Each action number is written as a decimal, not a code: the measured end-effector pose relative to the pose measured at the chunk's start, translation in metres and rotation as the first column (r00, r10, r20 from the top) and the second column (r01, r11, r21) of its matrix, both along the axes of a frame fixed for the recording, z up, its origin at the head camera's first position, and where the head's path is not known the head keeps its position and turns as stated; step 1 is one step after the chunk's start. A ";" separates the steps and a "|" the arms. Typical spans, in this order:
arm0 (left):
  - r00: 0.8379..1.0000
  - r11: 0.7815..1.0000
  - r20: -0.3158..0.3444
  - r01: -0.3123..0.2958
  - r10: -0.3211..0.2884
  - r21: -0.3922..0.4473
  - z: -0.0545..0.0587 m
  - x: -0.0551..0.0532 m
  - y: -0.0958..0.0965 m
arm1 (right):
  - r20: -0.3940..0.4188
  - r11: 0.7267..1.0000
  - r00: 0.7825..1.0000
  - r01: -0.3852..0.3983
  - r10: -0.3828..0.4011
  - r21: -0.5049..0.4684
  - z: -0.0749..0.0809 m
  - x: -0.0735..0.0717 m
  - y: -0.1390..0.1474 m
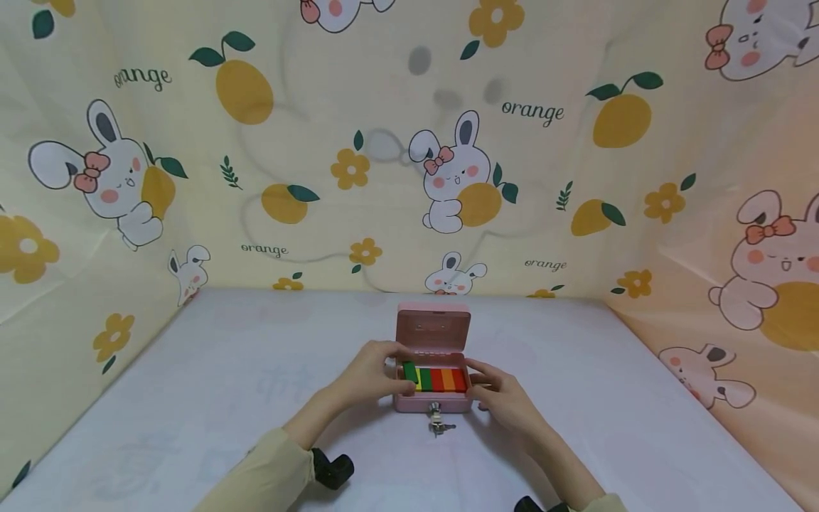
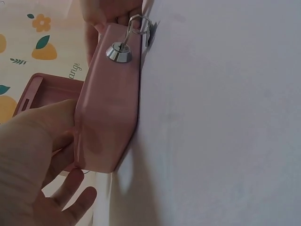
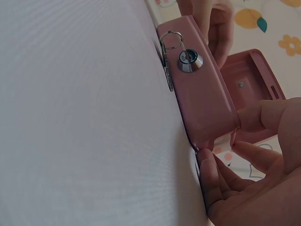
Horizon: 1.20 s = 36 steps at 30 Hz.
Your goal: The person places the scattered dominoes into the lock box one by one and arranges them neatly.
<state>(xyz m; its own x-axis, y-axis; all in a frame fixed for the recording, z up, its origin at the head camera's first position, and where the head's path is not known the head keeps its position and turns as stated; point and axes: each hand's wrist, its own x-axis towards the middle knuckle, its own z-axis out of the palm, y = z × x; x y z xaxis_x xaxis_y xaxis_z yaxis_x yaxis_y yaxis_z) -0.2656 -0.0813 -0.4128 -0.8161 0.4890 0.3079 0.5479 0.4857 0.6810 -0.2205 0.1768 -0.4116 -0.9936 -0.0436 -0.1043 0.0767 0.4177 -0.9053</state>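
A pink metal cash box stands on the table with its lid raised. Inside lies a row of coloured blocks in green, yellow, red and orange. My left hand reaches over the box's left wall. Its thumb and forefinger are at the two ends of a green block, which sits askew at the row's left end; the fingertips are partly hidden. At the right wall, my right hand grips the box's side, its fingers bent around the corner.
A lock with a key and ring sticks out of the box's front, low over the white tabletop. Behind and at both sides stands a cloth screen printed with rabbits and oranges. Black wrist cameras sit on the sleeves.
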 end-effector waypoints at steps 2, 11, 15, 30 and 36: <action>1.000 1.000 0.013 -0.017 0.018 -0.026 0.001 -0.001 0.001 | -0.001 1.000 1.000 0.000 0.000 -0.001 0.000 0.000 0.000; 0.999 0.991 0.013 -0.042 0.045 -0.130 0.007 -0.004 0.004 | 0.001 1.000 1.000 -0.006 0.006 -0.002 0.001 -0.001 0.000; 0.999 0.985 0.020 -0.042 0.046 -0.165 0.007 -0.006 0.006 | 0.004 1.000 1.000 -0.004 0.004 -0.001 0.001 -0.001 0.000; 0.991 0.970 0.048 -0.109 0.122 -0.219 0.010 -0.002 0.011 | 0.003 1.000 1.000 0.000 0.000 0.003 -0.001 -0.002 0.000; 0.986 0.953 0.033 -0.148 0.163 -0.265 0.011 -0.001 0.014 | 0.002 1.000 1.000 0.001 -0.001 0.007 -0.001 -0.001 0.000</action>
